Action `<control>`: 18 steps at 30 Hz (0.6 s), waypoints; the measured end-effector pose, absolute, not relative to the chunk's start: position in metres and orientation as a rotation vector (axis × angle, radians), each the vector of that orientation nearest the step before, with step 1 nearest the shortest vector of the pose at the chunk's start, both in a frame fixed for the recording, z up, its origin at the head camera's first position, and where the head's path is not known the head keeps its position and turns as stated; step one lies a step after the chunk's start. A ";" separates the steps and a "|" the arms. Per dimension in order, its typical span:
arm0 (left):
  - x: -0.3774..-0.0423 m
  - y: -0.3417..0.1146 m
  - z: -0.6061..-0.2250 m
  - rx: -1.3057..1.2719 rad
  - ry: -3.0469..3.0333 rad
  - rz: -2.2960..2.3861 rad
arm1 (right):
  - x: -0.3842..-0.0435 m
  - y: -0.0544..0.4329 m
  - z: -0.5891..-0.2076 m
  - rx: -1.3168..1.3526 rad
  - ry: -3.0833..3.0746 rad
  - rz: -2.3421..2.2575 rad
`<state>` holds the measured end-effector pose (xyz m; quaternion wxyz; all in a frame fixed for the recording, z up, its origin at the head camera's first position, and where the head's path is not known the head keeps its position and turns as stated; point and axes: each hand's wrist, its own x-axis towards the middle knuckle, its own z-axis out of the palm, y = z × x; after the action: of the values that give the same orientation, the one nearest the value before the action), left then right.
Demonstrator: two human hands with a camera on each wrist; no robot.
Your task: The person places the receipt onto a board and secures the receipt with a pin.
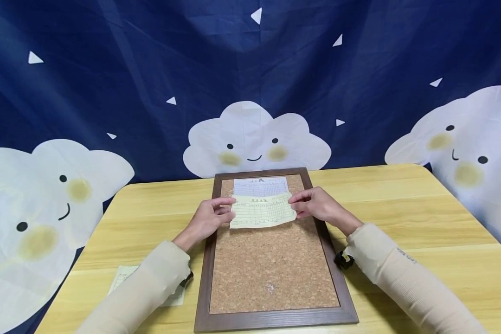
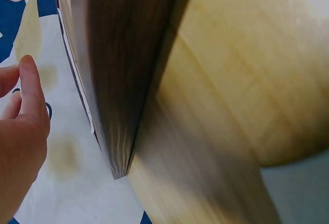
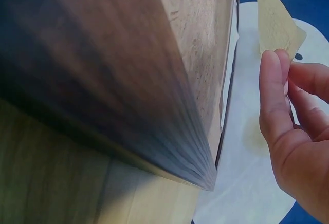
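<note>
Both hands hold a pale yellow printed form by its two side edges, over the upper part of a cork board with a dark wooden frame. My left hand pinches the left edge between thumb and fingers; my right hand pinches the right edge. A white printed form lies at the top of the cork, its lower part hidden behind the yellow one. In the right wrist view the yellow form stands off the cork surface, gripped at its near edge by the fingertips.
More pale printed paper lies on the wooden table at the left, partly under the left sleeve. A small whitish mark or cluster shows low on the cork. Behind the table hangs a dark blue curtain with smiling clouds.
</note>
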<state>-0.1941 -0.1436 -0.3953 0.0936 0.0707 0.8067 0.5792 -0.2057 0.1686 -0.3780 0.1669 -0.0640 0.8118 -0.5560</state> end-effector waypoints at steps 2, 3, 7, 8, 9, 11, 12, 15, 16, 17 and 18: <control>-0.194 -0.144 -0.396 0.209 2.386 1.706 | -0.206 0.168 -0.379 -0.191 2.314 -1.571; -0.194 -0.144 -0.396 0.210 2.386 1.701 | -0.207 0.168 -0.379 -0.196 2.316 -1.565; -0.195 -0.143 -0.395 0.206 2.387 1.682 | -0.208 0.168 -0.380 -0.192 2.312 -1.557; -0.195 -0.143 -0.394 0.204 2.385 1.679 | -0.209 0.168 -0.380 -0.190 2.311 -1.553; -0.195 -0.143 -0.394 0.203 2.383 1.677 | -0.209 0.168 -0.380 -0.195 2.311 -1.549; -0.196 -0.143 -0.394 0.197 2.376 1.672 | -0.209 0.168 -0.380 -0.192 2.309 -1.539; -0.196 -0.143 -0.395 0.195 2.374 1.667 | -0.209 0.168 -0.380 -0.191 2.309 -1.534; -0.197 -0.144 -0.396 0.186 2.384 1.638 | -0.210 0.168 -0.379 -0.207 2.314 -1.503; -0.197 -0.144 -0.397 0.184 2.389 1.625 | -0.211 0.168 -0.380 -0.207 2.315 -1.494; -0.198 -0.144 -0.398 0.184 2.396 1.612 | -0.211 0.168 -0.380 -0.216 2.318 -1.483; -0.198 -0.144 -0.398 0.182 2.400 1.601 | -0.212 0.168 -0.381 -0.216 2.319 -1.477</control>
<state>-0.1976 -0.1444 -0.3983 0.1251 0.0623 0.8237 0.5495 -0.2117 0.1676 -0.3806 0.1907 -0.0771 0.8253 -0.5259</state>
